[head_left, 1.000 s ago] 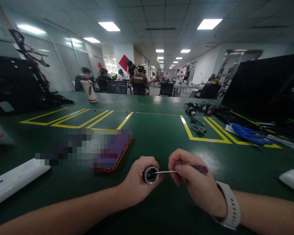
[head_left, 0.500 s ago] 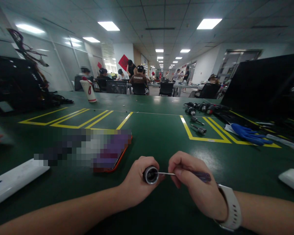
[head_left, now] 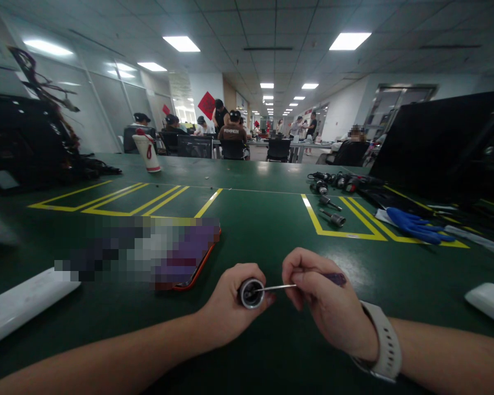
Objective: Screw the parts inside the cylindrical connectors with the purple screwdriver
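Hollow cylinder [head_left: 250,301]: metal rim, smooth, bright along edge; inner wall dark. Tool shaft [head_left: 275,287]: slim polished metal. Tool handle [head_left: 336,279]: plastic-looking, glossy. Watch strap [head_left: 387,343]: matt, smooth, rubber-like. Surface [head_left: 255,219]: smooth, semi-gloss, soft sheen where light falls. Yellow tape [head_left: 352,236]: flat, smooth, shiny in places. Blue glove [head_left: 415,224]: matt, cloth-looking. Long white case [head_left: 28,304]: smooth plastic look, faint gloss. Cup [head_left: 147,152]: paper-looking.

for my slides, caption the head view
Left hand grips a hollow cylindrical part while the right hand holds a thin tool at its opening.
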A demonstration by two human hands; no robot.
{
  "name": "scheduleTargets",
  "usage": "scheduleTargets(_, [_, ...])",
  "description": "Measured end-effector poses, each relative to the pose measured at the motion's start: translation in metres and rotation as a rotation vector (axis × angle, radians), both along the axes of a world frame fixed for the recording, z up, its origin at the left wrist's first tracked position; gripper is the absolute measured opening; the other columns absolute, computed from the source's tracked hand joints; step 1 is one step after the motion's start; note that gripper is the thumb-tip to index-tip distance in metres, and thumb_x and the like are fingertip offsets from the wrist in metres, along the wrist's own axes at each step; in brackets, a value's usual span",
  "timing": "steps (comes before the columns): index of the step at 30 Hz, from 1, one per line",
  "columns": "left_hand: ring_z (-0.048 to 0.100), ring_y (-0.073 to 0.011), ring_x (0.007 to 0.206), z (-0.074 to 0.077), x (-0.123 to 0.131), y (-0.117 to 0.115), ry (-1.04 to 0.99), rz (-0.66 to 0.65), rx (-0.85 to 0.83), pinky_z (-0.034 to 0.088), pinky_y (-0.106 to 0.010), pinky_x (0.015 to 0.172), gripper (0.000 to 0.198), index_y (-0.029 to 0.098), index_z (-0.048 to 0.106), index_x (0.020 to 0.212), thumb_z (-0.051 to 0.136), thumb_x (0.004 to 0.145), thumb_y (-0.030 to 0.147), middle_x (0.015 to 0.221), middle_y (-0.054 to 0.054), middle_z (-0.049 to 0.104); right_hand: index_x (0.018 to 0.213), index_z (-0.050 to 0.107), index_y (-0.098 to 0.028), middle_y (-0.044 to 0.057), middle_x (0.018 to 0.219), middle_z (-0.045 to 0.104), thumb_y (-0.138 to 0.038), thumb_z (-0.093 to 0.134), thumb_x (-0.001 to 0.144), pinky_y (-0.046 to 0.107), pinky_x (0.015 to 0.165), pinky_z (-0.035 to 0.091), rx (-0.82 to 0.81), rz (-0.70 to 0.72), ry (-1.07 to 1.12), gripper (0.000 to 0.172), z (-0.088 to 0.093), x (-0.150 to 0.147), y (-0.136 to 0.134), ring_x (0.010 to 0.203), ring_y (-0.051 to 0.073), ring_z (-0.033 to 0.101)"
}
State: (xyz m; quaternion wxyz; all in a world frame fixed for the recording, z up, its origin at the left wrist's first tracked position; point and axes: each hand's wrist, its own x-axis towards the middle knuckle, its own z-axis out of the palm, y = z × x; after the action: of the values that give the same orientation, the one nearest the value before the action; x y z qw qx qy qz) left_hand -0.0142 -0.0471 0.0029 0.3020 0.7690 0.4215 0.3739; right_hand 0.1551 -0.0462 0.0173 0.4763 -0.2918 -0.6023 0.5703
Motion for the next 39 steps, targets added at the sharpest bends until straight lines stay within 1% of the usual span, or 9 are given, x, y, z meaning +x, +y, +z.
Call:
scheduleTargets(5, [0.049, -0.0122, 0.06, -0.001, 0.001, 0.0, 0.054, 0.046, 0.018, 0.037, -0.023, 0.056, 0.016, 0.017, 0.051, 0.061, 0.063, 0.07, 0.021, 0.061, 0.002, 0.053, 0.068, 0.053, -0.016, -0.004, 0.052, 0.045, -0.014, 0.042, 0.073, 0.021, 0.045, 0.031, 0.11, -0.039, -0.099, 0.013, 0.005, 0.003, -0.005, 0.048, 0.01, 0.041])
scheduleTargets(9, [0.05, -0.0136, 0.063, -0.002, 0.0, 0.0, 0.105, 0.059, 0.043, 0.037, -0.024, 0.057, 0.015, 0.017, 0.052, 0.062, 0.064, 0.07, 0.022, 0.062, 0.002, 0.055, 0.068, 0.053, -0.017, -0.004, 0.052, 0.043, -0.015, 0.041, 0.074, 0.022, 0.046, 0.031, 0.206, -0.002, -0.208, 0.014, 0.009, 0.005, -0.01, 0.048, 0.01, 0.04])
scheduleTargets(17, [0.048, -0.012, 0.06, -0.003, 0.0, 0.0, 0.044, 0.01, 0.036, 0.037, -0.024, 0.057, 0.016, 0.017, 0.05, 0.062, 0.063, 0.07, 0.021, 0.061, 0.003, 0.052, 0.066, 0.054, -0.016, -0.004, 0.049, 0.046, -0.015, 0.044, 0.071, 0.021, 0.043, 0.03, -0.002, -0.001, -0.024, 0.012, 0.003, 0.0, -0.001, 0.045, 0.009, 0.041])
scheduleTargets(24, [0.048, -0.0124, 0.06, -0.002, 0.0, 0.0, 0.052, -0.007, 0.038, 0.038, -0.024, 0.057, 0.014, 0.017, 0.052, 0.064, 0.063, 0.07, 0.023, 0.062, 0.002, 0.054, 0.065, 0.053, -0.015, -0.004, 0.047, 0.045, -0.016, 0.043, 0.07, 0.02, 0.041, 0.027, -0.044, 0.003, 0.004, 0.011, 0.005, -0.002, 0.0, 0.042, 0.008, 0.039])
scheduleTargets(27, [0.05, -0.0133, 0.063, -0.002, -0.001, 0.0, 0.102, 0.02, 0.05, 0.038, -0.025, 0.058, 0.014, 0.017, 0.053, 0.064, 0.063, 0.07, 0.023, 0.063, 0.002, 0.054, 0.067, 0.052, -0.016, -0.003, 0.051, 0.045, -0.015, 0.041, 0.072, 0.021, 0.042, 0.029, 0.079, -0.011, -0.075, 0.012, 0.009, 0.003, -0.002, 0.045, 0.009, 0.041])
scheduleTargets(32, [0.051, -0.0148, 0.064, -0.002, 0.0, -0.001, 0.16, 0.055, 0.042, 0.037, -0.026, 0.059, 0.012, 0.017, 0.054, 0.066, 0.063, 0.069, 0.024, 0.064, 0.001, 0.056, 0.07, 0.052, -0.017, 0.0, 0.06, 0.048, -0.009, 0.04, 0.075, 0.025, 0.052, 0.032, 0.701, -0.02, -0.465, 0.015, 0.021, 0.013, -0.012, 0.055, 0.012, 0.044])
scheduleTargets(34, [0.051, -0.0149, 0.064, -0.001, 0.001, -0.001, 0.167, 0.046, 0.042, 0.037, -0.027, 0.06, 0.013, 0.017, 0.054, 0.064, 0.064, 0.067, 0.024, 0.064, 0.001, 0.056, 0.074, 0.052, -0.016, 0.001, 0.063, 0.05, -0.008, 0.041, 0.073, 0.027, 0.055, 0.033, 0.854, 0.024, -0.559, 0.014, 0.025, 0.013, -0.016, 0.058, 0.013, 0.045])
scheduleTargets(36, [0.051, -0.0154, 0.064, -0.002, 0.001, -0.001, 0.168, 0.046, 0.051, 0.037, -0.027, 0.061, 0.014, 0.017, 0.053, 0.063, 0.064, 0.067, 0.024, 0.063, 0.001, 0.055, 0.074, 0.052, -0.016, 0.002, 0.063, 0.051, -0.008, 0.04, 0.073, 0.027, 0.056, 0.034, 0.856, 0.033, -0.586, 0.015, 0.028, 0.012, -0.017, 0.058, 0.013, 0.046])
scheduleTargets(39, [0.051, -0.0157, 0.065, -0.003, 0.001, -0.001, 0.18, 0.059, 0.063, 0.037, -0.028, 0.063, 0.014, 0.017, 0.052, 0.063, 0.063, 0.069, 0.025, 0.062, 0.002, 0.055, 0.067, 0.051, -0.017, 0.0, 0.059, 0.049, -0.008, 0.038, 0.075, 0.025, 0.054, 0.034, 0.672, -0.005, -0.528, 0.017, 0.03, 0.009, -0.015, 0.055, 0.011, 0.046])
